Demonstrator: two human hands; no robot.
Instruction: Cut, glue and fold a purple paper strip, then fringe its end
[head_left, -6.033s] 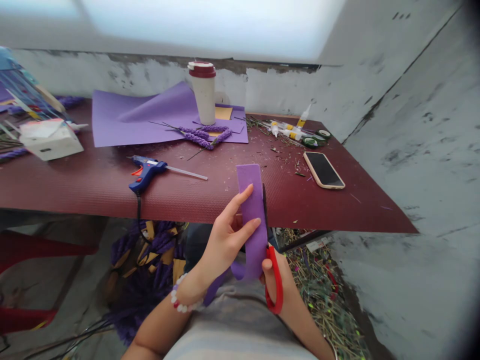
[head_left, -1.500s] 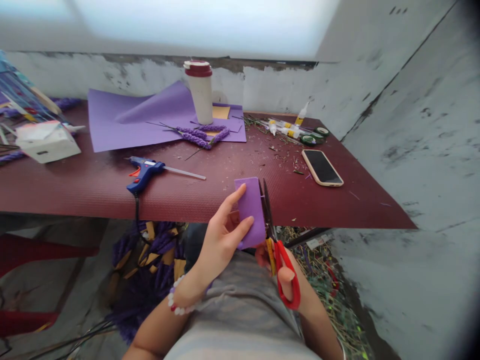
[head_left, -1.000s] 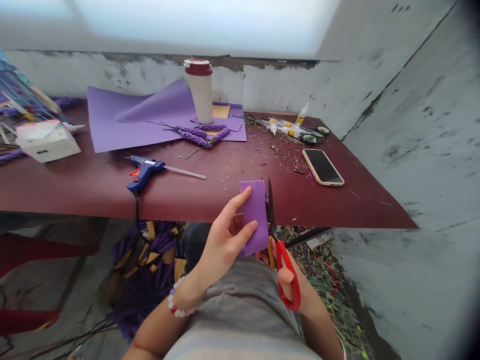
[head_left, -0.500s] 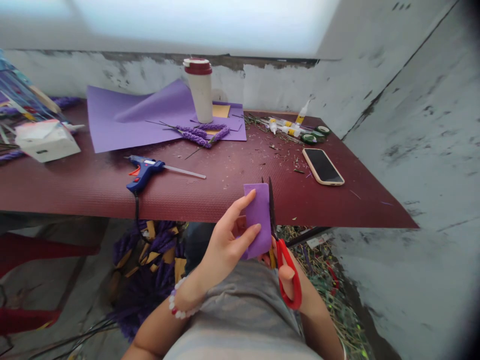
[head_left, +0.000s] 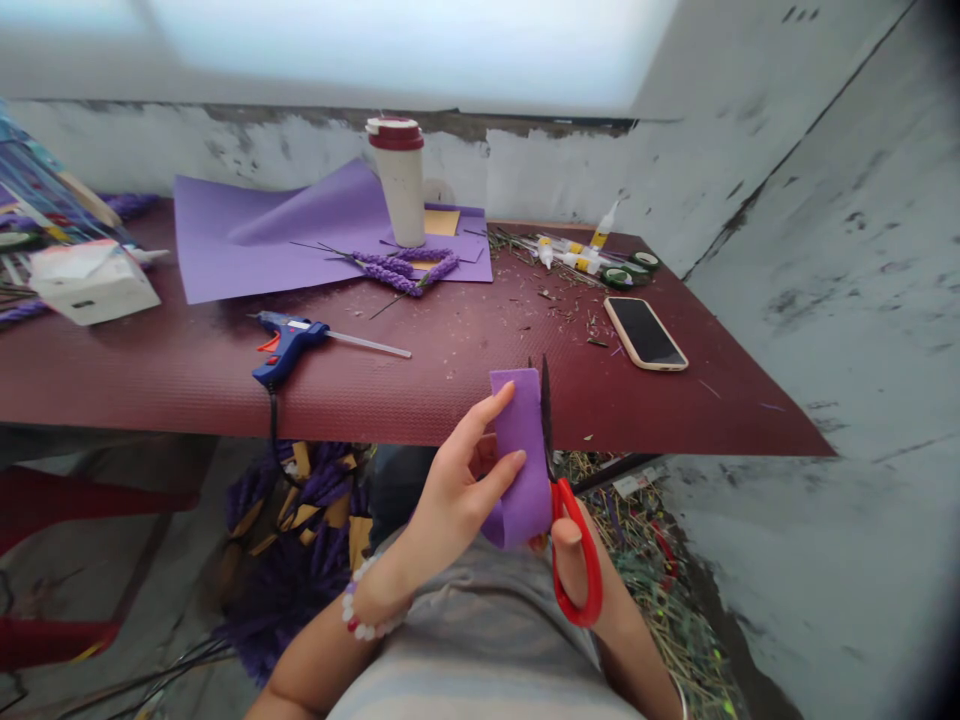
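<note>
A strip of purple paper point(head_left: 525, 450) hangs over the table's front edge, its lower end curling back. My left hand point(head_left: 457, 480) pinches it from the left between thumb and fingers. Along the strip's right edge lie the dark blades of red-handled scissors point(head_left: 581, 590). My right hand point(head_left: 574, 560) is closed on the scissors, the thumb through a red loop; its other fingers are mostly hidden. The blades point away from me, slightly apart at the tips.
On the dark red table point(head_left: 450, 400) lie a blue glue gun point(head_left: 289, 350), large purple paper point(head_left: 277, 235), a cup point(head_left: 401, 190), purple flower stems point(head_left: 397, 270), small glue bottles point(head_left: 581, 255) and a phone point(head_left: 646, 333). A white box point(head_left: 94, 285) stands left.
The strip has shifted slightly right and more of its curled lower part shows. My left hand has moved a little right with it. The scissors have tilted slightly.
</note>
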